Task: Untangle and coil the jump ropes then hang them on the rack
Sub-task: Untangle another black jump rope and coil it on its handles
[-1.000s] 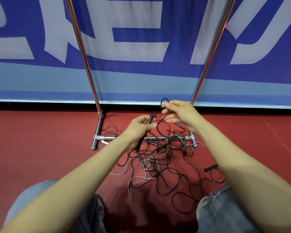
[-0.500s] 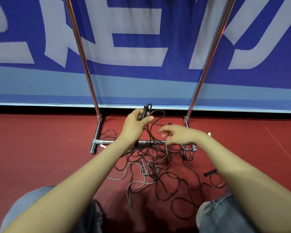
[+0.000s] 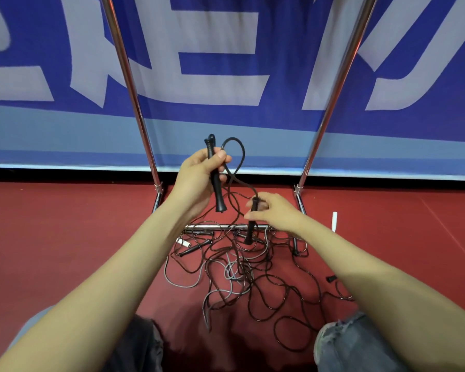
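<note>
Left handle (image 3: 215,189) raised upright, right handle (image 3: 250,229) vertical

Backdrop: deep blue banner (image 3: 279,63) across the whole width, oversized pale grey lettering (cropped, unreadable). Lower down it runs into a lighter blue band (image 3: 65,135), ending in a thin white edge (image 3: 65,167). Below that, a dark gap (image 3: 65,175) along the base. Floor (image 3: 65,237): dull red sports surface, matte, with a faint seam line (image 3: 451,233) running diagonally at right. Light even and soft; a diffuse shadow (image 3: 188,345) lies near the bottom edge.
</note>
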